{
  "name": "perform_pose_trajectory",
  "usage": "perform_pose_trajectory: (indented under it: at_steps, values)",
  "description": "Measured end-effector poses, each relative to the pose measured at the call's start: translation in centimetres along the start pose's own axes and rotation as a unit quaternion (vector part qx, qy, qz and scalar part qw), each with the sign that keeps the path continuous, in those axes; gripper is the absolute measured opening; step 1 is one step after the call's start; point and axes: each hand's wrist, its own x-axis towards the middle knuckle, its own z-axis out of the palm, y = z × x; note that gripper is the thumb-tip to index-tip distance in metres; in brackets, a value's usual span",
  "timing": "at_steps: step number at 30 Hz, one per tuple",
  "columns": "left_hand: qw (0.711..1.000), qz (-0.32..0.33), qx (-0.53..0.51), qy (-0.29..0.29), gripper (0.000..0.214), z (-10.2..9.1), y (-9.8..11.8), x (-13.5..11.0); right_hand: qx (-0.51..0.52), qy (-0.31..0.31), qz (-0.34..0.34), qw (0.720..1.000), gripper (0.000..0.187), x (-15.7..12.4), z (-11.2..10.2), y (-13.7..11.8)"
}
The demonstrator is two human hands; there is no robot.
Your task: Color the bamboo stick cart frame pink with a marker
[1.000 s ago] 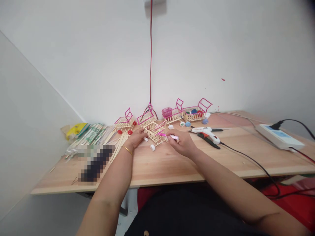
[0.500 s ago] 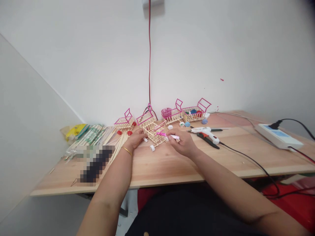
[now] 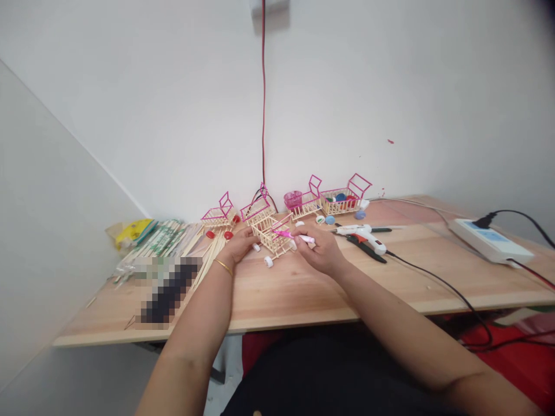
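Note:
A small cart made of thin wooden sticks (image 3: 273, 236), with white caps for wheels, stands in front of me. Part of its top rim is pink. Its left side is gripped by my left hand (image 3: 239, 245), whose fingertips are partly hidden behind the sticks. In my right hand (image 3: 319, 249) is a pink and white marker (image 3: 306, 238), pinched between the fingers. Its pink tip lies at the cart's upper rim; whether it touches a stick is too small to tell. One white wheel cap (image 3: 268, 262) faces me at the cart's near corner.
Behind stand several similar pink-rimmed carts (image 3: 346, 200), one beside a pink cup (image 3: 293, 199). A glue gun (image 3: 363, 236) and black-handled pliers (image 3: 368, 251) lie right, near a power strip (image 3: 489, 240). Loose sticks (image 3: 212, 251), bagged sticks (image 3: 150, 242) and red caps (image 3: 228, 235) are left.
My right hand and the marker have shifted slightly left, carrying the tip along the cart's rim. My left hand and the cart have stayed in place.

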Motion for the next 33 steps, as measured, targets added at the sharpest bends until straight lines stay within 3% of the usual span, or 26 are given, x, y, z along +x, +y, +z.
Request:
perform_pose_trajectory:
  at_steps: [10,18,28,33]
  values:
    - [1.000,0.008,-0.007,-0.009,0.042,0.27,0.20,-0.07,-0.039,0.077,0.031,0.996,0.012,0.21,-0.98,1.02]
    - [1.000,0.011,0.000,-0.013,0.043,-0.07,-0.13,0.17,-0.002,0.022,0.005,1.000,0.010,-0.19,-0.26,0.59]
    - [1.000,0.013,-0.003,-0.014,0.044,-0.09,-0.20,0.17,-0.034,0.081,0.010,0.996,0.011,0.20,-0.73,0.83]
    - [1.000,0.005,0.001,-0.009,0.041,0.03,0.04,0.01,-0.018,0.054,-0.002,0.998,0.010,-0.03,-0.41,0.58]
